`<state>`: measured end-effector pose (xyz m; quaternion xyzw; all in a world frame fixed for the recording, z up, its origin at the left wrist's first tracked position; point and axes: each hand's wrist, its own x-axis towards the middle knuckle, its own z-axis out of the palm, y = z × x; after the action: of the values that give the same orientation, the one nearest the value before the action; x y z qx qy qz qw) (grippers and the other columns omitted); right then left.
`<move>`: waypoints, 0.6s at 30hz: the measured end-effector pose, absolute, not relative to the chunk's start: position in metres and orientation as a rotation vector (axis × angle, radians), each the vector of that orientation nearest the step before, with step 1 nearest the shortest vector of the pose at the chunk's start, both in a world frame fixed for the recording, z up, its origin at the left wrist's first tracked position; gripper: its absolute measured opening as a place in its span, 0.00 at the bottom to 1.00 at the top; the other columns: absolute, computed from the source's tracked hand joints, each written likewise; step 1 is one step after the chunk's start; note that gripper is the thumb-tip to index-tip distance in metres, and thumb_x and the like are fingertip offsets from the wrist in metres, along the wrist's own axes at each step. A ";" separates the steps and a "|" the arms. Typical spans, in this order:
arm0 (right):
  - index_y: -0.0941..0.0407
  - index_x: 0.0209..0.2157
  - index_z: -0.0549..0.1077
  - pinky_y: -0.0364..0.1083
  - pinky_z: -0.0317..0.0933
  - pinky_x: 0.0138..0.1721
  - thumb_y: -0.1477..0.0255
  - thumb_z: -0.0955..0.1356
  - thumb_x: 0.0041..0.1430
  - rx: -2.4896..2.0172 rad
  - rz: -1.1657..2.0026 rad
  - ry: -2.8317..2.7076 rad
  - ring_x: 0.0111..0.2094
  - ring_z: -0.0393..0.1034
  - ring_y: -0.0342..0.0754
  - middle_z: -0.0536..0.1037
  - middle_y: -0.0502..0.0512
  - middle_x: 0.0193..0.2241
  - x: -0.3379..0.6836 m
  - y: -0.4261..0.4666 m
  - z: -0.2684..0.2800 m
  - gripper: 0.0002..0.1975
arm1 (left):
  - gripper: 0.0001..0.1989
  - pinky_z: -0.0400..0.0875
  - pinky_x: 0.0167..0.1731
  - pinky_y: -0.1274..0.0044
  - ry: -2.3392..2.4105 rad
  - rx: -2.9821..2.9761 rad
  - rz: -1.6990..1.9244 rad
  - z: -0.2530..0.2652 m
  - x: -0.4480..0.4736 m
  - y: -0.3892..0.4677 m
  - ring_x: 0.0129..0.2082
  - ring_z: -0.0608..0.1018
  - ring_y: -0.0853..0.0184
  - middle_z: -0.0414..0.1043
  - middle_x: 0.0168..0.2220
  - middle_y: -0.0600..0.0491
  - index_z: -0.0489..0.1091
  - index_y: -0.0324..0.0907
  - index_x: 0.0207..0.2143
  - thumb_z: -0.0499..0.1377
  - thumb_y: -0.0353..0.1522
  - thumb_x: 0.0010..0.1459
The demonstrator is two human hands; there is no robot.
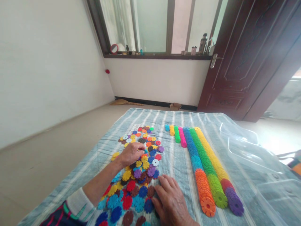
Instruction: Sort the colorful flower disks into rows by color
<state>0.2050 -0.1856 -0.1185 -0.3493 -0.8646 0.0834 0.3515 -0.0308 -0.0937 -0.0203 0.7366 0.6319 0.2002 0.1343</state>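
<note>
Colour rows (pixel 204 157) are laid right; mixed discs (pixel 145 165), left, are unsorted. Left hand (pixel 132 154) is bunched, right hand (pixel 172 196) half-curled; holds can't be told.

Loose discs (pixel 151 170) left of disc rows (pixel 204 153)

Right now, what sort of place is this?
Probably a room in a home, going by the panelled door, the broom and the flask on the window sill.
</note>
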 end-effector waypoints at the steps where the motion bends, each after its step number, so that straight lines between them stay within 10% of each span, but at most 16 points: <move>1: 0.52 0.40 0.71 0.58 0.66 0.52 0.70 0.71 0.58 -0.910 0.220 -2.231 0.52 0.70 0.60 0.76 0.57 0.50 0.204 -0.186 -0.118 0.08 | 0.10 0.70 0.38 0.79 1.827 2.136 0.583 -0.020 -0.031 -0.094 0.35 0.78 0.66 0.79 0.33 0.53 0.77 0.41 0.30 0.54 0.30 0.51; 18: 0.52 0.41 0.71 0.60 0.66 0.53 0.75 0.70 0.59 -0.870 0.233 -2.238 0.52 0.70 0.59 0.76 0.58 0.48 0.209 -0.189 -0.116 0.08 | 0.11 0.68 0.35 0.78 1.861 2.043 0.605 -0.022 -0.041 -0.090 0.31 0.76 0.67 0.77 0.27 0.55 0.77 0.40 0.28 0.55 0.31 0.48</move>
<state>0.2087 -0.1888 -0.1157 -0.3369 -0.8667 0.0902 0.3567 -0.0411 -0.0896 -0.0220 0.7133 0.6499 0.2113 0.1555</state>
